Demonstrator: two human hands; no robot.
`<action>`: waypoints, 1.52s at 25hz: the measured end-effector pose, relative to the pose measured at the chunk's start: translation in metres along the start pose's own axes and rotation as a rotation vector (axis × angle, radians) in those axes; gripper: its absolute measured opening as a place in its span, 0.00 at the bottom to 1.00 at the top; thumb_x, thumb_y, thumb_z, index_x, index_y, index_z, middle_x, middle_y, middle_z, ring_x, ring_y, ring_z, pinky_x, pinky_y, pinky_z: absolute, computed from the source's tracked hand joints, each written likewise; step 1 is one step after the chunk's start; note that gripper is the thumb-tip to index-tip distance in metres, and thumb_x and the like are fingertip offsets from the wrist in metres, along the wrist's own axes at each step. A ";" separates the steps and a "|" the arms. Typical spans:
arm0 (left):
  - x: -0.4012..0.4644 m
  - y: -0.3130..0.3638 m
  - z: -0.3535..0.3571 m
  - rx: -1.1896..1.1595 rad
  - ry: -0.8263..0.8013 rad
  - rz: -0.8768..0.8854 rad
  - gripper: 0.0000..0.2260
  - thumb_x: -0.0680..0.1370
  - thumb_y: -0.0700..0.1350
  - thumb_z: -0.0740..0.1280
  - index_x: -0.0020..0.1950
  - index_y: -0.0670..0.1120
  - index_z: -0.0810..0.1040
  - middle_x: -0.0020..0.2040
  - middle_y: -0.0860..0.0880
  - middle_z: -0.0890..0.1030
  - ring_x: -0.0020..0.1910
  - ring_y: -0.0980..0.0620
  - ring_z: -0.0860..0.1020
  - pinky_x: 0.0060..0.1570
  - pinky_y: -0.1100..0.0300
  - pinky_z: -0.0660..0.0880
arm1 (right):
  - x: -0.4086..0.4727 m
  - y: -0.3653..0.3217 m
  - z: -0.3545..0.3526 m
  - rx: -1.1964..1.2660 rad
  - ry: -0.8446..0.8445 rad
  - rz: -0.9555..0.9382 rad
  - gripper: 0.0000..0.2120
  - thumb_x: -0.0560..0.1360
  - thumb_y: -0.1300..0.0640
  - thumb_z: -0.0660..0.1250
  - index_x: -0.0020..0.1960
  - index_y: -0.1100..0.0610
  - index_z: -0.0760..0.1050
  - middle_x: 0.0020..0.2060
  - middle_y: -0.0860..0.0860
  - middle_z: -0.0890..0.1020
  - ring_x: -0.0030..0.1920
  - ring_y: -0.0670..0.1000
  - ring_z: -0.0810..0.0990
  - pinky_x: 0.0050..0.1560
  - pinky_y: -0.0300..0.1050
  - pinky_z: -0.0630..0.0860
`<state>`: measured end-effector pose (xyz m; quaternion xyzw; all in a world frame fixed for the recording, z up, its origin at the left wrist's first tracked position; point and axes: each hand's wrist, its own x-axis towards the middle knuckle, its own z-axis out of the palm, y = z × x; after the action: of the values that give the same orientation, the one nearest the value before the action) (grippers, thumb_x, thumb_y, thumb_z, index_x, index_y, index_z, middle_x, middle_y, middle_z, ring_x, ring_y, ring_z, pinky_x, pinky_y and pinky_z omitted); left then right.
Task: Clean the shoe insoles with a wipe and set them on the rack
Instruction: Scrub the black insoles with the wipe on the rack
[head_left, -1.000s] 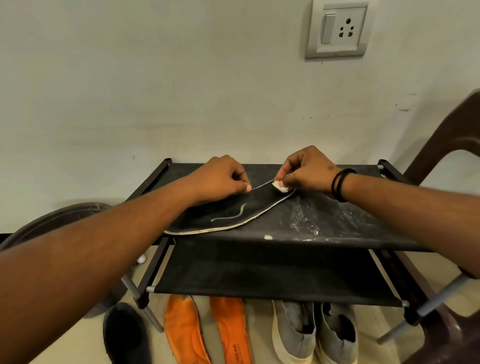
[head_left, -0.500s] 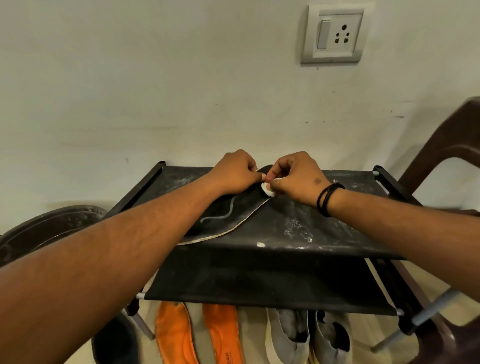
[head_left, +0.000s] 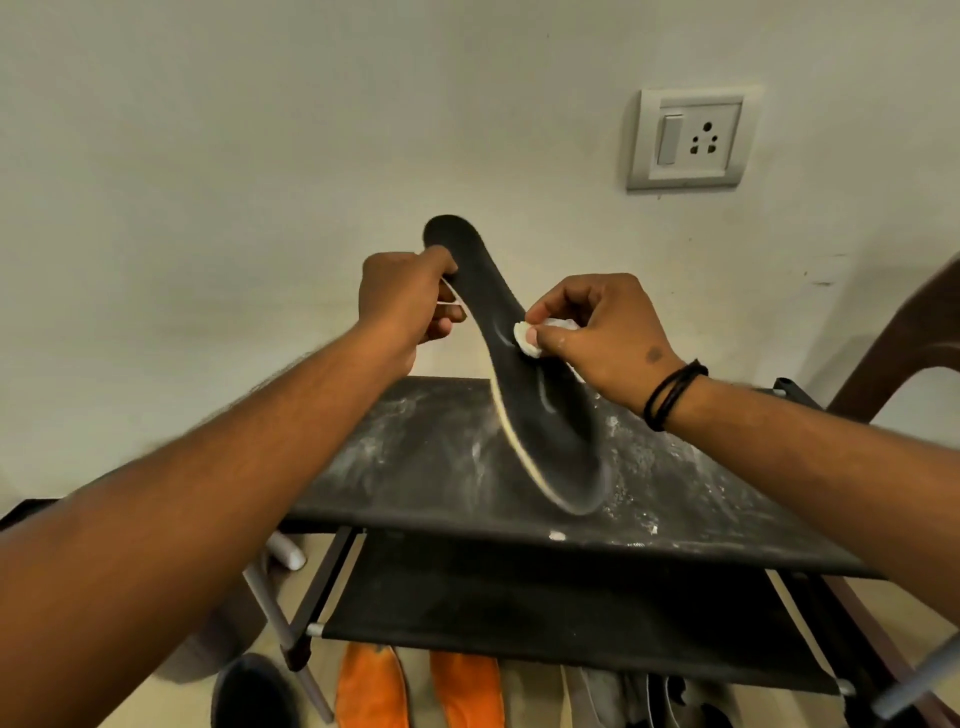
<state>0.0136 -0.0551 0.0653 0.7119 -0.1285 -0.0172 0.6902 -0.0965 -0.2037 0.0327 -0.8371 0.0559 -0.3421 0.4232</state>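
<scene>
Black insole (head_left: 524, 374) at frame center, tilted, upper end raised, lower end blurred over dusty top shelf of black shoe rack (head_left: 415, 467); contact unclear. Left hand (head_left: 402, 299) grips its upper part, fingers curled round the edge. Right hand (head_left: 602, 332) pinches crumpled white wipe (head_left: 527, 340) against insole middle. Orange insoles (head_left: 415, 691) on floor, bottom center. Wall socket (head_left: 691, 137) upper right.

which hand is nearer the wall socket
Right. The right hand, pinching the wipe on the black insole, is below and a little left of the socket. The left hand grips the insole further left.
</scene>
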 end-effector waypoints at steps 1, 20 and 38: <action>-0.006 -0.001 -0.003 -0.060 -0.015 -0.053 0.03 0.77 0.39 0.67 0.46 0.39 0.78 0.35 0.43 0.80 0.30 0.47 0.82 0.28 0.61 0.76 | 0.001 -0.003 0.001 -0.024 0.002 -0.019 0.02 0.68 0.58 0.76 0.39 0.54 0.84 0.34 0.47 0.85 0.37 0.48 0.83 0.38 0.41 0.80; -0.052 -0.091 -0.046 0.877 -0.702 0.432 0.17 0.75 0.60 0.72 0.61 0.57 0.83 0.55 0.58 0.79 0.55 0.60 0.77 0.57 0.59 0.75 | -0.030 0.042 -0.006 -0.599 -0.477 0.011 0.10 0.73 0.64 0.68 0.49 0.52 0.84 0.48 0.46 0.84 0.46 0.42 0.78 0.44 0.29 0.69; -0.052 -0.111 -0.042 0.925 -0.719 0.473 0.15 0.75 0.61 0.71 0.58 0.58 0.85 0.54 0.58 0.77 0.53 0.58 0.76 0.55 0.54 0.76 | -0.032 0.030 0.016 -0.634 -0.723 -0.109 0.04 0.71 0.63 0.71 0.42 0.55 0.81 0.39 0.46 0.83 0.43 0.43 0.80 0.47 0.39 0.79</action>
<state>-0.0108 -0.0021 -0.0503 0.8388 -0.5004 -0.0450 0.2098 -0.1048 -0.1998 -0.0128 -0.9918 -0.0371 -0.0170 0.1209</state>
